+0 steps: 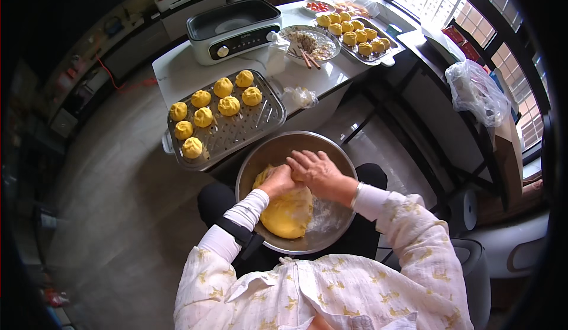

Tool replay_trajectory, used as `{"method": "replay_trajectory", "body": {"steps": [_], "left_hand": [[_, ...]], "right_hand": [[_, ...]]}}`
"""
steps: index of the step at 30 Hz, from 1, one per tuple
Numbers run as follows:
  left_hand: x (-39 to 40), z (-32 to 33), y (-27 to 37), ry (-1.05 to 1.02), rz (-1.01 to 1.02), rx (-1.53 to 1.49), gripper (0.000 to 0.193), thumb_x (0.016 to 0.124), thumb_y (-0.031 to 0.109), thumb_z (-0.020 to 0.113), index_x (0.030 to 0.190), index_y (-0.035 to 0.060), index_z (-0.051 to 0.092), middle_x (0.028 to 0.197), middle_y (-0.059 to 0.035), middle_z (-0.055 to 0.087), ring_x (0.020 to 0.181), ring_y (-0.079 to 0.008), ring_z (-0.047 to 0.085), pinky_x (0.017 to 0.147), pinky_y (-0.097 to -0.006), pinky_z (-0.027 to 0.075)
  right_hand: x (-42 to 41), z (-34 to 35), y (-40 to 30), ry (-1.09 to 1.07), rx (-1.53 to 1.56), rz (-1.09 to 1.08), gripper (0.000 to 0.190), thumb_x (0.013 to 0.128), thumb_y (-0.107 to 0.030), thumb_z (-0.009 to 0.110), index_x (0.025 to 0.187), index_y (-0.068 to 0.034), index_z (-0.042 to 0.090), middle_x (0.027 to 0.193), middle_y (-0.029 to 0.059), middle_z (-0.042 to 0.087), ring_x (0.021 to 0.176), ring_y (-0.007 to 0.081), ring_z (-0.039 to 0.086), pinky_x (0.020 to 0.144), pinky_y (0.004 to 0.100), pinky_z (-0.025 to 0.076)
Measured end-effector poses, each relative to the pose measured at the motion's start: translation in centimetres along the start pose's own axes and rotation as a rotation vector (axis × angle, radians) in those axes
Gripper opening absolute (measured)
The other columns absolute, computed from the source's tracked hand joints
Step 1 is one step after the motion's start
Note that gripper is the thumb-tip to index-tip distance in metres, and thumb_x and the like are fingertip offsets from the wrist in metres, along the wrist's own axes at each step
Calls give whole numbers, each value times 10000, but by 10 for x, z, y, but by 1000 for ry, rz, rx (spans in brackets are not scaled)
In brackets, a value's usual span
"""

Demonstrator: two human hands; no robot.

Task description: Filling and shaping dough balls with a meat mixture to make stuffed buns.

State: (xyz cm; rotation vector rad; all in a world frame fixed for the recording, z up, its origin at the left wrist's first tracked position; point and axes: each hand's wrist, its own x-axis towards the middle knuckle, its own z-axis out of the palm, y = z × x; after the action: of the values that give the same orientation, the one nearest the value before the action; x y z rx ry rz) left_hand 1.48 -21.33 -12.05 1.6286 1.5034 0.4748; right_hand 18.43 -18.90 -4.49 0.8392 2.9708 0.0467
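Note:
A large stainless steel bowl (pixel 341 163) rests on my lap between my knees. In it lies a big lump of yellow dough (pixel 286 217), with loose white flour (pixel 326 214) scattered to its right. My left hand (pixel 277 182) is curled over the upper part of the dough. Over the left hand's fingers lies my right hand (pixel 320 175), its fingers stretched and slightly apart. The palms face down or inward, so anything between them is hidden.
A steamer tray (pixel 239 130) with several yellow filled buns overhangs the counter's near edge (pixel 166 66). Behind stand an electric cooker (pixel 235 32), a bowl of filling (pixel 330 54) with chopsticks, a crumpled plastic bag (pixel 301 97) and a second bun tray (pixel 372 59). A dark-framed table (pixel 426 77) is right.

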Motion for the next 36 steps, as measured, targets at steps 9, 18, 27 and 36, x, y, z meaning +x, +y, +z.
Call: {"method": "replay_trajectory", "body": {"steps": [9, 18, 27, 36], "left_hand": [[-20, -2, 43, 38, 81, 236, 433, 682, 396, 725, 1008, 117, 673, 997, -139, 684, 971, -319, 630, 892, -456, 430], [-26, 5, 46, 185, 64, 564, 224, 778, 339, 665, 933, 181, 698, 929, -57, 692, 920, -238, 652, 1034, -606, 273], [-27, 18, 25, 343, 453, 505, 620, 715, 294, 729, 1243, 39, 526, 1093, -80, 654, 1066, -210, 612, 1068, -561, 245], [-31, 15, 42, 321, 409, 682, 398, 727, 263, 694, 1045, 29, 640, 738, -99, 672, 729, -205, 661, 1087, -573, 219]], "right_hand": [[33, 0, 3, -484, 34, 55, 253, 713, -233, 686, 928, -102, 713, 855, 85, 699, 816, 263, 687, 683, 384, 530], [34, -40, 13, -813, 584, 280, 238, 742, -187, 604, 832, 20, 679, 703, 109, 672, 617, 225, 672, 551, 324, 529], [22, -23, 15, -979, 1086, 481, 197, 805, -210, 590, 878, -28, 609, 793, 44, 650, 650, 143, 635, 569, 250, 520], [28, -32, 20, -1058, 920, 387, 157, 776, -191, 620, 839, -49, 594, 768, 58, 638, 624, 139, 613, 542, 255, 505]]}}
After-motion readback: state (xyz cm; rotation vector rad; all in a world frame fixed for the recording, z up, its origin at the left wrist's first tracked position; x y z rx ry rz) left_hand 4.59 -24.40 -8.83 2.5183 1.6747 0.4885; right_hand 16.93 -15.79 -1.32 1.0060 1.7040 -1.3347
